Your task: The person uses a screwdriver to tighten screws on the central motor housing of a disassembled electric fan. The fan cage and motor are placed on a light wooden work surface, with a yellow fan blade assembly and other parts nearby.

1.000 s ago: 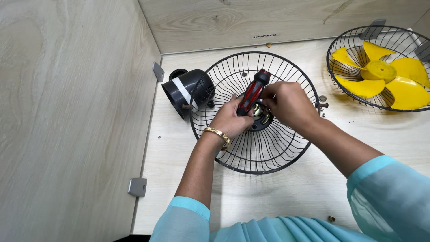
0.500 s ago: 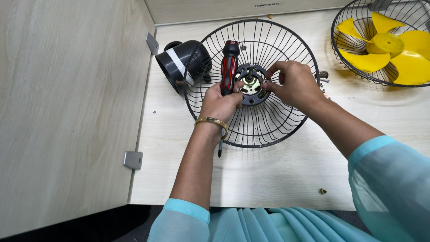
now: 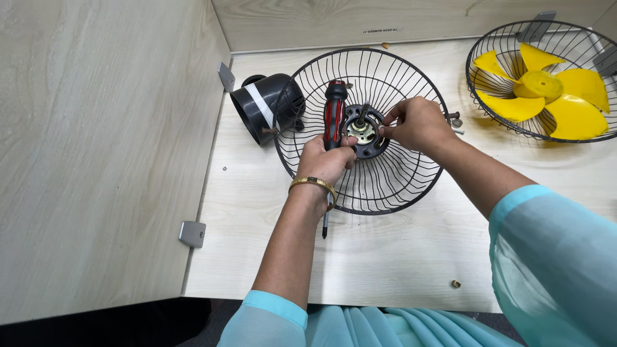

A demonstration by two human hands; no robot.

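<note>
Fingers of the right hand (image 3: pixel 418 122) pinch the motor hub (image 3: pixel 364 131) (inside the wire guard (image 3: pixel 398 183)); the left hand (image 3: pixel 326 160) grips a screwdriver (image 3: pixel 334 115).

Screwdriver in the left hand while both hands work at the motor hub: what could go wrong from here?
1. The left hand holds the red and black screwdriver reversed, tip toward the wrist; it could slip or poke the arm.
2. The right hand pinches at the motor hub; a small part could drop through the black wire guard.
3. Loose hardware near the table edge could roll off.
</note>
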